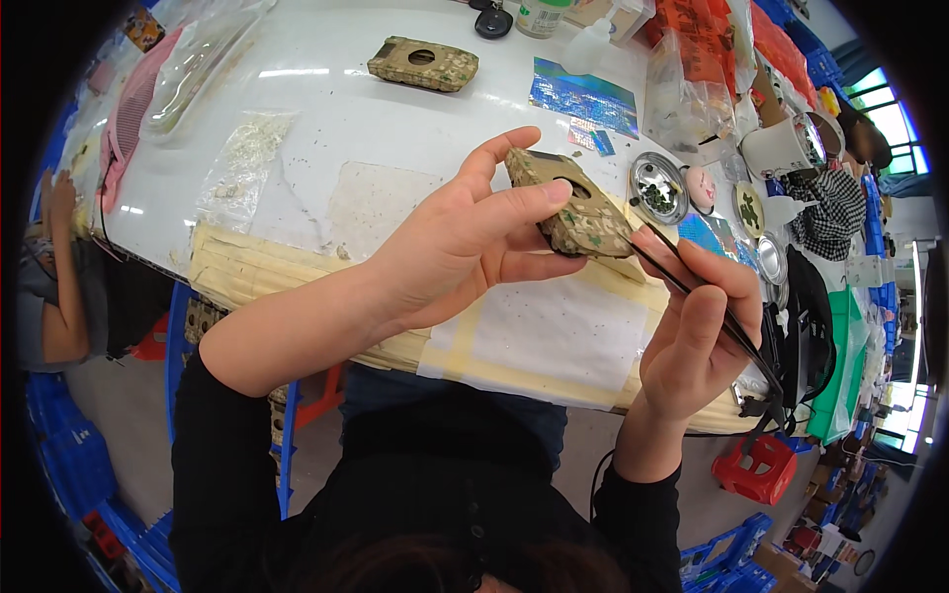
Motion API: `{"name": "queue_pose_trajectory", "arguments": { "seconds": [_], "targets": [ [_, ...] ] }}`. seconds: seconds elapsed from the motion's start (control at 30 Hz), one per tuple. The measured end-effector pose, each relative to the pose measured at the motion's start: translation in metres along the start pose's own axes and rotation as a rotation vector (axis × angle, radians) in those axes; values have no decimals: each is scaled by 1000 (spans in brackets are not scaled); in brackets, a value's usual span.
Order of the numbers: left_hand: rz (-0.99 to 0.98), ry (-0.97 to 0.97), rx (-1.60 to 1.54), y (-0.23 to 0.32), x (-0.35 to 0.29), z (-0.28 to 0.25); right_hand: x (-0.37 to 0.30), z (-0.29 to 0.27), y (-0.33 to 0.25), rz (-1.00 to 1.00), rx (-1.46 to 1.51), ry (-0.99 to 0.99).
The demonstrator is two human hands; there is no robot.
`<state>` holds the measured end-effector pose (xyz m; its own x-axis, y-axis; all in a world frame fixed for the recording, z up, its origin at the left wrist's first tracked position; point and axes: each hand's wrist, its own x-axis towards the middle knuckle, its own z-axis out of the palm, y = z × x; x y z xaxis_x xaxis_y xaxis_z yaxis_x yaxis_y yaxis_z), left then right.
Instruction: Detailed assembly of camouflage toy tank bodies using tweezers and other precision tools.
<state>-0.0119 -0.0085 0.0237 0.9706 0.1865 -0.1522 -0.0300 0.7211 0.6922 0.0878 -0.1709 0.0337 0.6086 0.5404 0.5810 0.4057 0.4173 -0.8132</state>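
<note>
Fingers of my left hand (465,247) are pinched on a small camouflage-patterned case (571,206) with a round hole in its face: my thumb lies under it, my forefinger lies across its top, and the other fingers curl beneath. I hold the case up off the worktop (395,128), tilted, above the near edge where pale masking tape (237,267) and a white sheet (559,336) are stuck down. My right hand (692,326) is just beside it, fingers pressed together around black tweezers (692,292); their tips reach to the lower end of the case, though I cannot tell whether they touch it. A second camouflage case (423,63) of the same kind lies flat toward the far edge of the worktop, well apart from my hands. Between it and the right side lies a sheet of iridescent blue foil (583,97). Near the right edge, just beyond the held case, stands a small round metal dish (658,188) with dark green bits in it. A clear plastic bag (247,163) of pale flakes lies toward the left edge. Another person's arm (59,287) shows beyond the left corner of the worktop.
</note>
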Motion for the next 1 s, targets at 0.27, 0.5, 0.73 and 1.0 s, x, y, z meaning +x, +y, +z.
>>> {"name": "queue_pose_trajectory", "arguments": {
  "seconds": [0.27, 0.5, 0.73, 1.0],
  "targets": [
    [-7, -100, -56, 5, 0, -4, -5, -3, 4, -80, -4, -45],
    [6, -110, -67, 4, -1, -7, -7, 0, 4, -86, 7, -73],
    [12, -95, -24, 5, -2, -6, -8, -1, 5, -100, -10, -97],
    [7, -92, -15, 4, -1, -8, -5, -2, 5, -148, -103, -130]
  ]
}}
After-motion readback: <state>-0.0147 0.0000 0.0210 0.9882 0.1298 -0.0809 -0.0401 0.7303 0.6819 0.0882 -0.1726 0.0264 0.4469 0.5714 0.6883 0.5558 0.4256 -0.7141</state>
